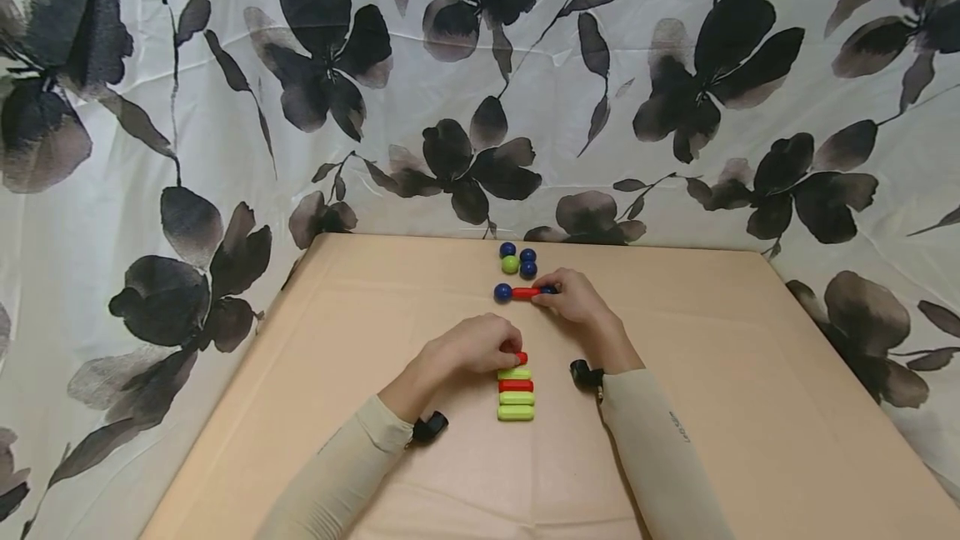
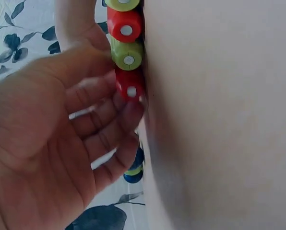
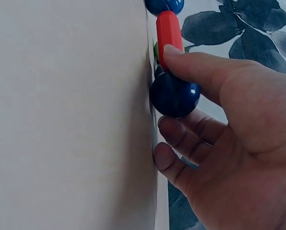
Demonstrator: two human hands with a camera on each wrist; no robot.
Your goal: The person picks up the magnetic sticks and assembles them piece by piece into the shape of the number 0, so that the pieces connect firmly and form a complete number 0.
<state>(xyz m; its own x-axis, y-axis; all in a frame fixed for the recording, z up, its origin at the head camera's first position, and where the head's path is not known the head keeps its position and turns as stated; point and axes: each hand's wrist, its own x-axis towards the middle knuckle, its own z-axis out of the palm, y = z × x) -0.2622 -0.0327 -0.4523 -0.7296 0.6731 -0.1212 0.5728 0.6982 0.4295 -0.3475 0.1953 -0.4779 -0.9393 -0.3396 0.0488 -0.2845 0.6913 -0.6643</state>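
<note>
My right hand (image 1: 576, 298) grips one end of a piece made of a red rod (image 1: 524, 293) with a blue ball (image 1: 502, 292) at each end. In the right wrist view its thumb lies on the rod, next to the nearer blue ball (image 3: 174, 96), and the fingers curl at that ball's far side. Lower in the head view, my left hand (image 1: 476, 344) pinches another red rod (image 1: 522, 357) at the far end of a row of rods. That rod (image 2: 130, 86) shows a silvery disc in its end in the left wrist view.
Nearer the body, green rods (image 1: 516, 412) and a red rod (image 1: 516, 386) lie side by side in the row. Past the right hand sit a green ball (image 1: 510, 264) and blue balls (image 1: 528, 270). A floral cloth (image 1: 585, 148) hangs behind the table (image 1: 390, 273).
</note>
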